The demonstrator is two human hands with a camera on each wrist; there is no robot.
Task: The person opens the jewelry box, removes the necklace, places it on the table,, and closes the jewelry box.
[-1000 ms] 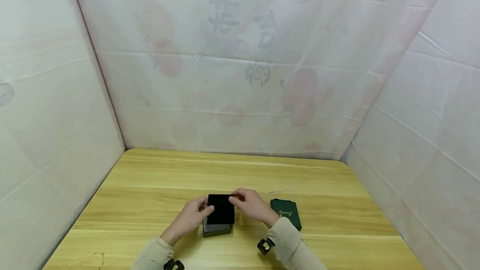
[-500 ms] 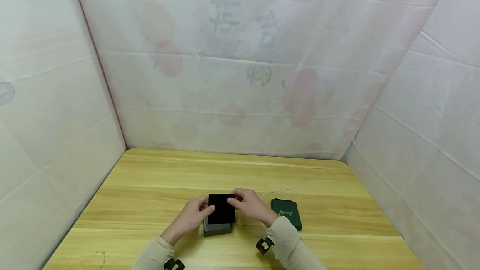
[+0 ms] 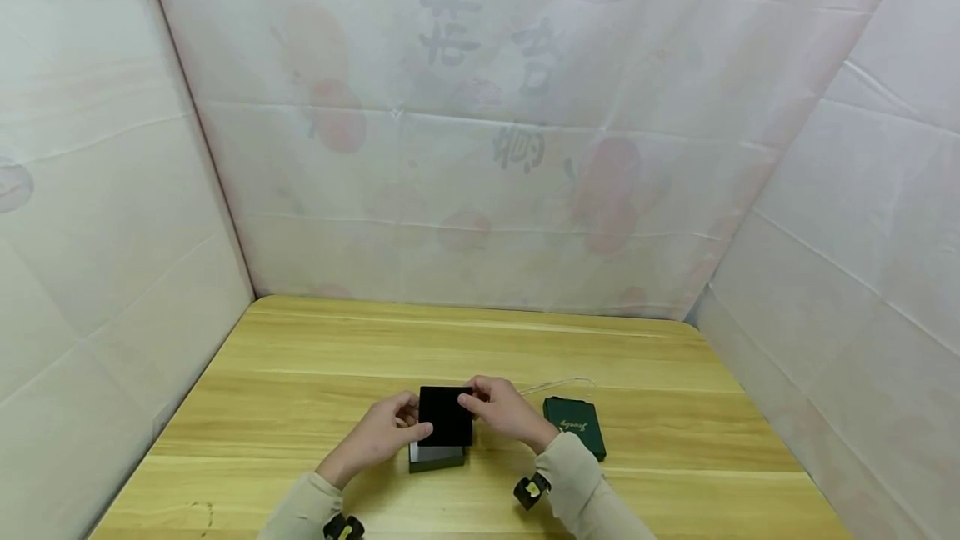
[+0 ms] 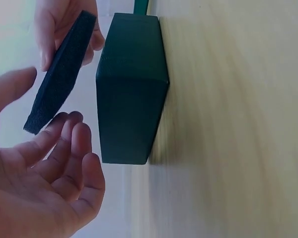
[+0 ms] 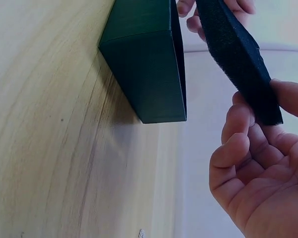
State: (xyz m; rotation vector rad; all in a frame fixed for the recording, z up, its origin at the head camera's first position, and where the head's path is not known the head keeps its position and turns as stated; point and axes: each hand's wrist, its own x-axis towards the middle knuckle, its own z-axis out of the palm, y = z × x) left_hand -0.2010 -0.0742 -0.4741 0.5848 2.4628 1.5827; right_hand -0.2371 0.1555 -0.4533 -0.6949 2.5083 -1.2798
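Note:
A thin square black foam pad (image 3: 446, 417) hangs tilted above a small dark green open box (image 3: 437, 465). My right hand (image 3: 506, 412) pinches the pad's right side between thumb and fingers, as the right wrist view also shows. At the pad's left edge is my left hand (image 3: 378, 436). In the left wrist view its thumb stands apart from the pad (image 4: 62, 74), and its loosely curled fingers lie close to the pad's lower edge; whether they touch I cannot tell. The pad covers most of the box's inside in the head view.
Right of the hands lies a dark green lid (image 3: 575, 426) with gold lettering. Behind the right hand a thin pale cord or chain (image 3: 558, 382) trails across the wooden table (image 3: 337, 348). Pale printed fabric walls (image 3: 480, 190) enclose the table's back and sides.
My left thumb has slid slightly down along the pad's left edge. The pad has shifted very little to the right in the head view, along with the box. The right hand keeps its pinch.

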